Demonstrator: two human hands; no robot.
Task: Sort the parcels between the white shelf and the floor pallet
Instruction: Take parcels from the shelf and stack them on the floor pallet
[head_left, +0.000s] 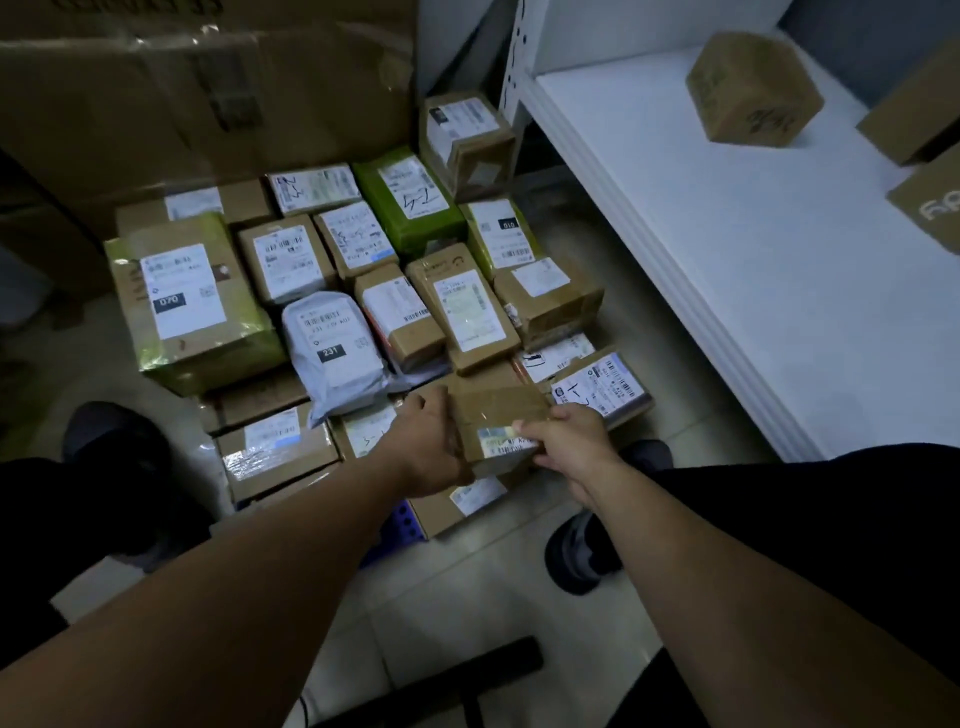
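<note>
A small brown taped cardboard parcel is held just above the near edge of the parcel pile on the floor. My left hand grips its left side and my right hand pinches its right side over the white label. Several labelled parcels cover the floor pallet, among them a grey mailer bag marked 231 and a green-wrapped box marked 070. A blue corner of the pallet shows under the near boxes. The white shelf at the right carries a brown box.
Large cardboard cartons stand behind the pile at the back left. More brown boxes sit at the shelf's right edge. My shoes stand on the tiled floor beside the pile, and a dark bar lies near the bottom.
</note>
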